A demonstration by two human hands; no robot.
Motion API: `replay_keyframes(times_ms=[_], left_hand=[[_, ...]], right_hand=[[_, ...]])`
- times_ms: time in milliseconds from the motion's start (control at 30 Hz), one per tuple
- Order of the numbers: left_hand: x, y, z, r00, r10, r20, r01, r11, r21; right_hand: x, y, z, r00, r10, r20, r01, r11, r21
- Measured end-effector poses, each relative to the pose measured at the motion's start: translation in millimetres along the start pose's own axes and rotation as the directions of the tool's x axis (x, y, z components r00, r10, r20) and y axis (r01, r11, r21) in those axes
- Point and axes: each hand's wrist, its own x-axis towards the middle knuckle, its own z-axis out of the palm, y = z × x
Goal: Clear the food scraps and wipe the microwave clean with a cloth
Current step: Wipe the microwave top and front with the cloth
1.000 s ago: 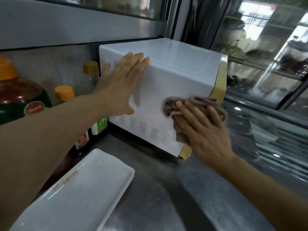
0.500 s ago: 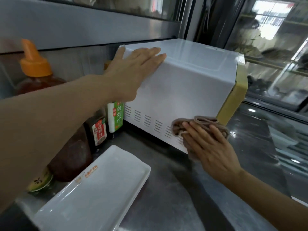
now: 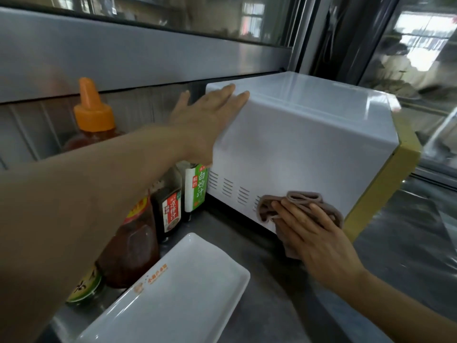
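One cloth (image 3: pixel 304 198) sits under the right hand (image 3: pixel 319 241), pressed against the microwave (image 3: pixel 296 144).

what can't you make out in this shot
Head view: white metal microwave, door and inside face away, so scraps unseen.
Brown folded cloth: partly covered by right hand pressing it.
Large dark sauce bottle: upper part behind left forearm.
White rectangular tray: near end cut by bottom edge.

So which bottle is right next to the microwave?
The green-and-white labelled bottle, right beside the microwave. The dark red-labelled one and the orange-capped one stand farther left.
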Motion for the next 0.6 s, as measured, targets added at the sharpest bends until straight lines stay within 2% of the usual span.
replay_keyframes(times_ms=[100, 167, 300, 467, 567, 600], left_hand=[[-0.6, 1.0, 5.4, 0.999, 0.014, -0.035, -0.014, 1.0, -0.011], [-0.1, 0.4, 7.2, 0.998, 0.017, -0.063, -0.017, 1.0, -0.002], [1.2, -0.2, 8.8, 0.997, 0.013, -0.082, -0.013, 1.0, -0.002], [0.7, 2.8, 6.9, 0.997, -0.003, -0.079, 0.001, 1.0, -0.03], [0.5, 1.7, 6.5, 0.997, 0.002, -0.079, -0.004, 1.0, -0.03], [0.8, 1.2, 6.5, 0.997, 0.005, -0.08, -0.007, 1.0, -0.027]], right_hand=[[36.6, -9.4, -1.4, 0.997, -0.07, -0.02, 0.069, 0.997, -0.037], [73.0, -24.0, 4.0, 0.994, -0.109, 0.017, 0.109, 0.993, -0.05], [119.6, -45.8, 8.2, 0.993, -0.121, 0.006, 0.121, 0.988, -0.092], [91.0, -33.9, 16.2, 0.977, -0.203, 0.065, 0.207, 0.975, -0.074], [60.7, -22.9, 9.4, 0.97, -0.153, 0.187, 0.154, 0.988, 0.008], [60.1, -23.8, 8.1, 0.972, -0.142, 0.188, 0.143, 0.99, 0.009]])
